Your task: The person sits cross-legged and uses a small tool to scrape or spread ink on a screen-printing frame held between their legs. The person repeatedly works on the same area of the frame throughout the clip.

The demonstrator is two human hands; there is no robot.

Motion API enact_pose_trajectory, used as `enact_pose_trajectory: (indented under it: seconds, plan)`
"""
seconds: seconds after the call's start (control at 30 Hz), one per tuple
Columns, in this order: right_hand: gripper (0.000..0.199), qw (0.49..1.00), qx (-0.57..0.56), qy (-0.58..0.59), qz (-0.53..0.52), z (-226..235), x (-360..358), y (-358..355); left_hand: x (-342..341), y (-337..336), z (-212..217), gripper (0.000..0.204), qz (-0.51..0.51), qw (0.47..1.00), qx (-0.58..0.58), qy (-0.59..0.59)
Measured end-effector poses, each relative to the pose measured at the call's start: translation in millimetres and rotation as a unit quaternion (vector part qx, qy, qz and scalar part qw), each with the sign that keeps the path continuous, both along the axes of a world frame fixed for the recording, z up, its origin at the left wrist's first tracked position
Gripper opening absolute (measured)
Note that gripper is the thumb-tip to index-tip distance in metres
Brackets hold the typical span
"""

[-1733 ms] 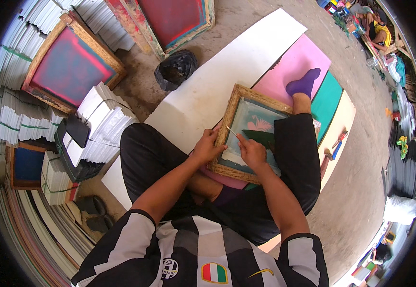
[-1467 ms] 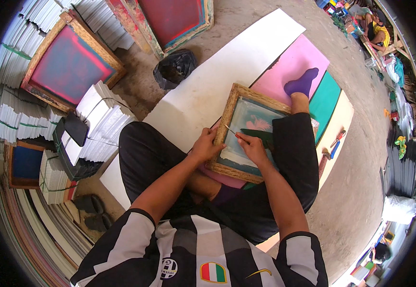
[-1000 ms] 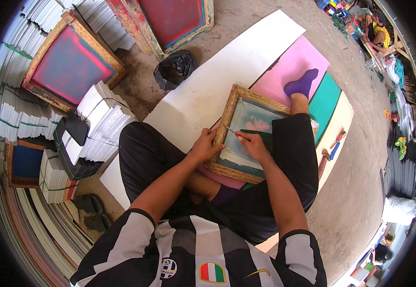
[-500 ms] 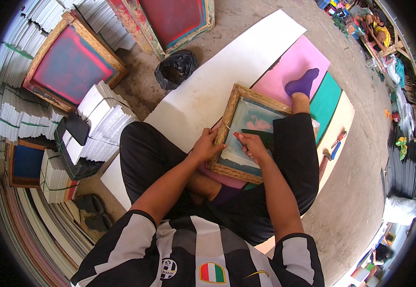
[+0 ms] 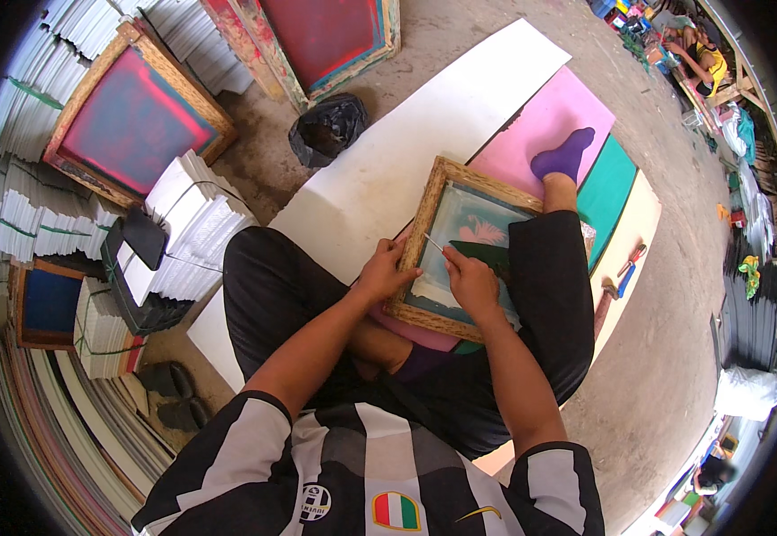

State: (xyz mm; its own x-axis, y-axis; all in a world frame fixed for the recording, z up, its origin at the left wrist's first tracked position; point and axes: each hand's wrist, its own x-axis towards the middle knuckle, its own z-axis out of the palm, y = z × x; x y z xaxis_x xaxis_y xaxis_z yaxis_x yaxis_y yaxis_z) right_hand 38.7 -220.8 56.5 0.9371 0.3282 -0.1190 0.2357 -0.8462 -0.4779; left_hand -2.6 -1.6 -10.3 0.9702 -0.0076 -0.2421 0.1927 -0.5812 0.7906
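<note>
Wooden screen frame point(image 5: 446, 192) laid flat across lap, over coloured sheets point(image 5: 549, 116). Left hand point(image 5: 386, 272) clamped on frame's near edge, steadying it. Right hand point(image 5: 470, 279) gripped dark squeegee point(image 5: 487, 257), pressed against mesh.

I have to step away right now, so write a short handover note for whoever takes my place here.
Left hand: grips the left rail of the wooden-framed printing screen lying across the lap.
Right hand: on the pale mesh, pinching a thin light stick.
A dark green patch sits on the mesh beside the right hand.
Done: cannot tell.
Left: probably more work on the mesh.
</note>
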Motion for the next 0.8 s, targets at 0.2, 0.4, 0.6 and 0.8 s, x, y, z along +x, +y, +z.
enact_pose_trajectory:
  seconds: [0.2, 0.4, 0.6, 0.8]
  plan:
    - [0.039, 0.993, -0.107, 0.038, 0.037, 11, 3, 7, -1, 1, 2, 0.084, -0.001, 1.000, -0.007, 0.002]
    - [0.033, 0.985, -0.165, -0.006, 0.055, 7, -1, 16, 0, 0, -4, 0.087, -0.007, 1.000, -0.005, 0.002]
    - [0.038, 0.990, 0.124, 0.064, -0.003, -45, -1, -8, 0, 0, -7, 0.087, -0.009, 1.000, 0.010, -0.005]
    - [0.032, 0.996, -0.061, 0.039, 0.053, -13, 8, -7, 0, 1, -5, 0.085, 0.000, 1.000, -0.003, -0.012]
